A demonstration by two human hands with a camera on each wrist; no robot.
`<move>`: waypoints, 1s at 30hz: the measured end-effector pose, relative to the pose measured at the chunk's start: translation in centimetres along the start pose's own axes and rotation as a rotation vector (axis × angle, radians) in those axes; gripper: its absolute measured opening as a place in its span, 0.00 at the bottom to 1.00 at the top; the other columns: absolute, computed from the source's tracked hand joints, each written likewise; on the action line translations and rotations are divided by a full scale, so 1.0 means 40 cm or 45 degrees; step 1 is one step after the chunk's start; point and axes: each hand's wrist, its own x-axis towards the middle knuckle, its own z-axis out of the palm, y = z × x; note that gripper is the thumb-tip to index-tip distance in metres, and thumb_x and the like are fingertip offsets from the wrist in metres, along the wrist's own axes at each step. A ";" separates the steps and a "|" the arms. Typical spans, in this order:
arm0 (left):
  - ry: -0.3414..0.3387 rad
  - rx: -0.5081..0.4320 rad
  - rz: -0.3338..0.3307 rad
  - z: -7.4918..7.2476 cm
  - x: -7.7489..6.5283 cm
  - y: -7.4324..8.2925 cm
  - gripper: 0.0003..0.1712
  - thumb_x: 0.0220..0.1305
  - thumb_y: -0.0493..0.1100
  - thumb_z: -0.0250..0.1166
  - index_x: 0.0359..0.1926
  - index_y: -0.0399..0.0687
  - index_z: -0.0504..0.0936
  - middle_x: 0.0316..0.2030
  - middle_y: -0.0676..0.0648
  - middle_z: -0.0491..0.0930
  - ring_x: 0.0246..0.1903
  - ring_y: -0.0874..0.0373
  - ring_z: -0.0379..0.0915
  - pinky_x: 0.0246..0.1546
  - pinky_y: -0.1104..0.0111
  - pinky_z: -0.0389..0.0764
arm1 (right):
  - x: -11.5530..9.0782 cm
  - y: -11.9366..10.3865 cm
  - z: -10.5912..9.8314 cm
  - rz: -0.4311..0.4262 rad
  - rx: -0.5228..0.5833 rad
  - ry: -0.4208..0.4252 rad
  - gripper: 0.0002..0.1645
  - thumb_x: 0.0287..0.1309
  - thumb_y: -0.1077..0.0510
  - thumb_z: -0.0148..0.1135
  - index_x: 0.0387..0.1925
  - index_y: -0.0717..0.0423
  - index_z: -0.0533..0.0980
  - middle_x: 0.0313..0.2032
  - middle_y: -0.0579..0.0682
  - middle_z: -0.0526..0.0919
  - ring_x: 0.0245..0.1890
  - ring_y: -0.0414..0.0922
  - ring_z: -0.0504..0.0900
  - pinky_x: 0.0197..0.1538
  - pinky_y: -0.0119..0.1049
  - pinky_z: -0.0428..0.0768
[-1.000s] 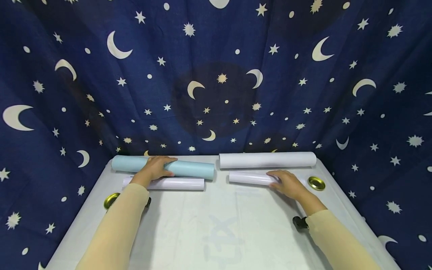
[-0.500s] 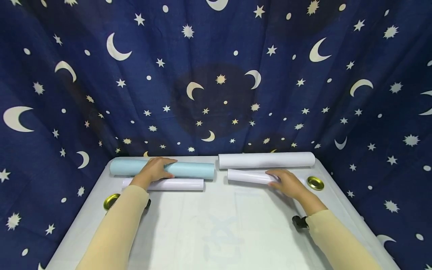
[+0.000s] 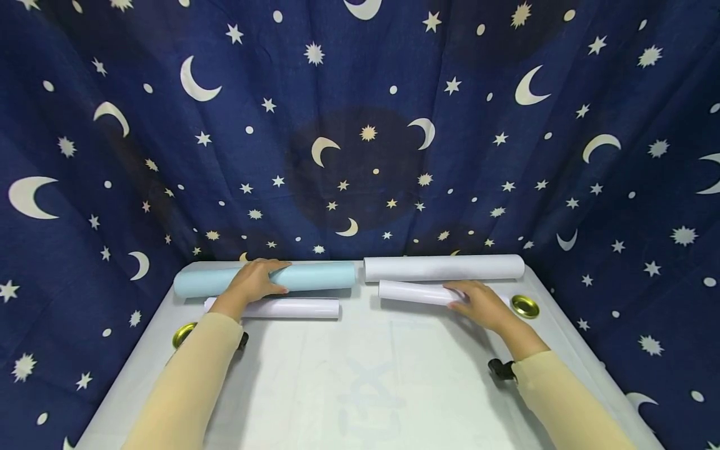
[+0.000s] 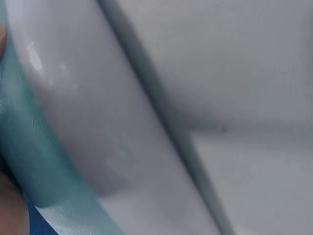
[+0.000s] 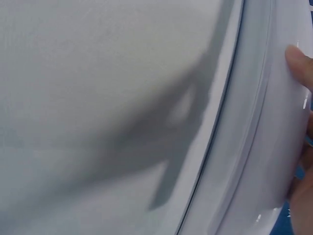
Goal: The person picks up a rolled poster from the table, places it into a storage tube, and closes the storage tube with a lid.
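My left hand [image 3: 253, 284] grips a light blue roll [image 3: 320, 276] around its middle, thumb on the near side. Shadow shows under the roll's right end. Just in front of it lies a thinner glossy white roll [image 3: 306, 308], partly covered by the hand and forearm. In the left wrist view the blue roll [image 4: 34, 152] runs alongside that white roll [image 4: 107, 122]. My right hand [image 3: 478, 305] holds another thin white roll [image 3: 410, 292] near its right part, its left end slightly raised over a shadow. The right wrist view shows the thumb [image 5: 301, 63] on this roll [image 5: 279, 132].
A thicker white roll [image 3: 444, 267] lies along the back edge of the white table [image 3: 326, 387]. One gold round lid [image 3: 525, 306] sits at the right, another [image 3: 182, 333] beside the left forearm. A dark blue curtain [image 3: 360, 187] with moons and stars hangs around the back and sides.
The blue roll has swung in my left hand: its left end came nearer and leftward, its right end rose. The left end of the thin white roll in my right hand went up a little.
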 end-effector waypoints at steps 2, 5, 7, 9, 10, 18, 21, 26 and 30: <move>0.003 0.026 0.014 -0.008 -0.004 0.003 0.44 0.52 0.56 0.79 0.70 0.60 0.74 0.67 0.39 0.71 0.67 0.38 0.63 0.65 0.41 0.64 | 0.001 0.000 -0.003 -0.021 -0.005 0.006 0.29 0.55 0.58 0.74 0.59 0.59 0.79 0.54 0.59 0.83 0.56 0.61 0.79 0.60 0.57 0.73; 0.008 0.061 0.034 -0.019 -0.013 0.010 0.44 0.52 0.57 0.78 0.70 0.60 0.74 0.67 0.38 0.72 0.67 0.37 0.63 0.65 0.40 0.63 | 0.001 -0.002 -0.008 -0.063 -0.013 0.035 0.29 0.54 0.59 0.75 0.58 0.60 0.80 0.53 0.59 0.84 0.54 0.60 0.80 0.59 0.57 0.74; 0.018 0.074 0.046 -0.025 -0.019 0.014 0.43 0.52 0.57 0.79 0.69 0.60 0.74 0.66 0.38 0.72 0.67 0.38 0.64 0.65 0.41 0.64 | 0.000 -0.002 -0.012 -0.086 -0.030 0.059 0.28 0.53 0.59 0.76 0.57 0.59 0.80 0.52 0.58 0.84 0.53 0.60 0.80 0.58 0.56 0.74; 0.033 0.074 0.057 -0.029 -0.027 0.019 0.43 0.51 0.57 0.79 0.69 0.60 0.75 0.66 0.39 0.73 0.66 0.39 0.65 0.65 0.42 0.65 | -0.001 -0.003 -0.016 -0.098 -0.037 0.072 0.28 0.53 0.59 0.76 0.57 0.58 0.80 0.52 0.58 0.84 0.53 0.59 0.80 0.58 0.55 0.74; 0.039 0.067 0.059 -0.031 -0.031 0.022 0.43 0.51 0.56 0.79 0.69 0.60 0.75 0.66 0.39 0.73 0.66 0.39 0.65 0.65 0.43 0.65 | -0.002 -0.003 -0.017 -0.103 -0.039 0.075 0.28 0.53 0.59 0.76 0.57 0.58 0.80 0.52 0.58 0.84 0.53 0.59 0.80 0.58 0.55 0.74; 0.089 0.017 0.085 -0.044 -0.077 0.039 0.43 0.49 0.55 0.80 0.68 0.58 0.76 0.65 0.39 0.74 0.64 0.39 0.66 0.64 0.43 0.65 | -0.003 -0.025 -0.040 -0.111 -0.029 0.088 0.27 0.54 0.60 0.75 0.57 0.58 0.80 0.51 0.56 0.84 0.53 0.59 0.79 0.57 0.55 0.73; 0.103 0.042 0.116 -0.047 -0.090 0.043 0.43 0.49 0.56 0.80 0.67 0.57 0.77 0.63 0.40 0.76 0.64 0.39 0.67 0.65 0.43 0.64 | -0.004 -0.033 -0.046 -0.103 -0.027 0.088 0.27 0.55 0.59 0.74 0.57 0.57 0.80 0.52 0.56 0.84 0.54 0.59 0.79 0.58 0.56 0.73; 0.150 0.100 0.200 -0.050 -0.112 0.052 0.43 0.48 0.56 0.81 0.66 0.56 0.79 0.60 0.41 0.78 0.62 0.39 0.69 0.65 0.44 0.64 | -0.005 -0.049 -0.056 -0.102 -0.034 0.093 0.27 0.56 0.57 0.74 0.58 0.57 0.79 0.53 0.56 0.84 0.55 0.58 0.78 0.59 0.56 0.72; 0.195 0.100 0.252 -0.052 -0.127 0.063 0.42 0.46 0.55 0.81 0.65 0.54 0.80 0.57 0.43 0.80 0.61 0.40 0.71 0.64 0.45 0.65 | -0.005 -0.065 -0.063 -0.128 -0.032 0.114 0.28 0.56 0.57 0.74 0.58 0.56 0.79 0.52 0.55 0.84 0.54 0.57 0.79 0.59 0.55 0.72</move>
